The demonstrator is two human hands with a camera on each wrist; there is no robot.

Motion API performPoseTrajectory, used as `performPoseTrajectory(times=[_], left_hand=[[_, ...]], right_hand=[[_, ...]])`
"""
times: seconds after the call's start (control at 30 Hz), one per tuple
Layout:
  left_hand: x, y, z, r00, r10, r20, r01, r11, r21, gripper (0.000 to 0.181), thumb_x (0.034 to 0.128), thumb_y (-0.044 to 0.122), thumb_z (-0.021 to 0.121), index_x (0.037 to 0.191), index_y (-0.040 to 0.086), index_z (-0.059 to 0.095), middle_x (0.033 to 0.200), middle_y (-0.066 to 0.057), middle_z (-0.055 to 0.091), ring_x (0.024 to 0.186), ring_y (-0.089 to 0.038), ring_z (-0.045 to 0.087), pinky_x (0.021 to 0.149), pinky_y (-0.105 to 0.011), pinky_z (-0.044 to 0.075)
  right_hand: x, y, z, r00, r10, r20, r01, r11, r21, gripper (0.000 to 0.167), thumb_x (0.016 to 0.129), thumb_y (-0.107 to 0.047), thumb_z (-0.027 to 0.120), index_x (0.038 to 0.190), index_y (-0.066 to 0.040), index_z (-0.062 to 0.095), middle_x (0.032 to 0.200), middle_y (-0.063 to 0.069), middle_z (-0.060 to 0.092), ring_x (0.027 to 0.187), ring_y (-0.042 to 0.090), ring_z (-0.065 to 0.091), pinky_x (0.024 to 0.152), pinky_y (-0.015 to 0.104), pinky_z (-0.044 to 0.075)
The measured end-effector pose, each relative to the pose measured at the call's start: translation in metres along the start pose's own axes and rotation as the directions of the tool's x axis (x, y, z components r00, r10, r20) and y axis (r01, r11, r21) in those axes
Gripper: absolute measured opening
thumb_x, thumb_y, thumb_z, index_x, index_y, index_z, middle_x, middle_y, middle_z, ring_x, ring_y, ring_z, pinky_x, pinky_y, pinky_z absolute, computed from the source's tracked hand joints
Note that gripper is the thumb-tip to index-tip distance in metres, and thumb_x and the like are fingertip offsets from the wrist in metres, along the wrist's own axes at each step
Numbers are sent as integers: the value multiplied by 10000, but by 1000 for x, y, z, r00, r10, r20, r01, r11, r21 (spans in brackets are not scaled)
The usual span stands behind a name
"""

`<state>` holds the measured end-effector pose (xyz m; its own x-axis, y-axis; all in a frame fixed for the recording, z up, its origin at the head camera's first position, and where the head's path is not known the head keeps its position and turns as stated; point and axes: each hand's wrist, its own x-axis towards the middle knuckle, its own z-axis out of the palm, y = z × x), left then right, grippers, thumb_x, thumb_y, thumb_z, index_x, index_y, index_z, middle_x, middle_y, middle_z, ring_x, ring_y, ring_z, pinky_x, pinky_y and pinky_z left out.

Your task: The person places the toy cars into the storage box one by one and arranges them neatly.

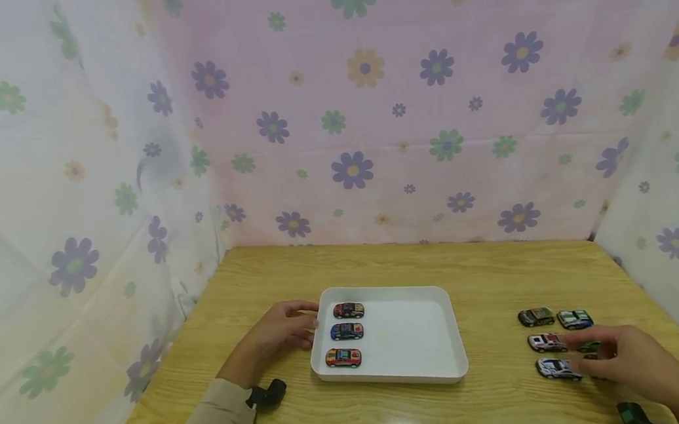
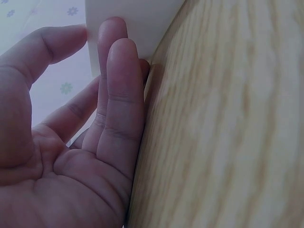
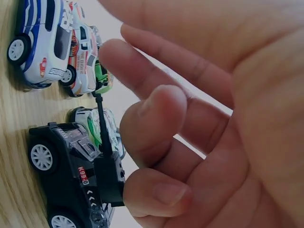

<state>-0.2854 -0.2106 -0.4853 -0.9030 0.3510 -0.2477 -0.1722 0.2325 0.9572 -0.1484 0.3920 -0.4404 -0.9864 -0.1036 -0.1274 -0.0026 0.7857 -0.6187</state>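
Note:
A white tray lies on the table with three toy cars along its left side: a dark red one, a blue one and a red-yellow one. My left hand touches the tray's left wall with loosely extended fingers, as the left wrist view also shows. Over the toy cars at the right hovers my right hand, fingers loosely bent and nothing seen between them. Nearest to it are a white toy car and a red-white one. The hand partly hides others.
Behind these stand a dark toy car and a green-white one. A black toy vehicle and a blue-white toy car show close in the right wrist view. Flowered cloth encloses the wooden table.

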Motion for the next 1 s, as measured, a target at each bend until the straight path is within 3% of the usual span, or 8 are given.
performPoseTrajectory(times=[0.33, 0.67, 0.77, 1.0], left_hand=[[-1, 1, 2, 1000, 2, -4, -2, 1000, 9, 513, 924, 217, 768, 1391, 64, 622, 1164, -145, 740, 825, -237, 750, 725, -347, 638], [-4, 2, 1, 1000, 19, -4, -19, 1000, 11, 505, 928, 205, 759, 1389, 51, 622, 1136, -138, 752, 812, -230, 749, 717, -344, 638], [-4, 2, 1, 1000, 16, -5, -16, 1000, 7, 504, 926, 204, 761, 1387, 52, 624, 1129, -138, 755, 805, -228, 749, 716, -343, 638], [-4, 3, 2, 1000, 12, -5, -12, 1000, 8, 506, 930, 203, 756, 1392, 47, 619, 1134, -137, 749, 805, -227, 749, 715, -341, 637]], right_hand=[[2, 0, 3, 1000, -17, 21, 19, 996, -86, 477, 857, -365, 834, 1263, -133, 741, 1139, 54, 761, 600, 108, 464, 536, 267, 385], [8, 3, 4, 996, -13, 87, 20, 996, -82, 444, 842, -359, 848, 1220, -141, 763, 895, 17, 663, 584, 89, 430, 529, 273, 357], [9, 3, 5, 996, 1, 89, 8, 995, -95, 453, 831, -371, 855, 1216, -150, 765, 767, 12, 563, 583, 84, 425, 537, 271, 350], [11, 1, 6, 996, 36, 86, -22, 987, -159, 437, 807, -393, 870, 1187, -199, 777, 838, -12, 601, 619, 97, 432, 591, 274, 339]])
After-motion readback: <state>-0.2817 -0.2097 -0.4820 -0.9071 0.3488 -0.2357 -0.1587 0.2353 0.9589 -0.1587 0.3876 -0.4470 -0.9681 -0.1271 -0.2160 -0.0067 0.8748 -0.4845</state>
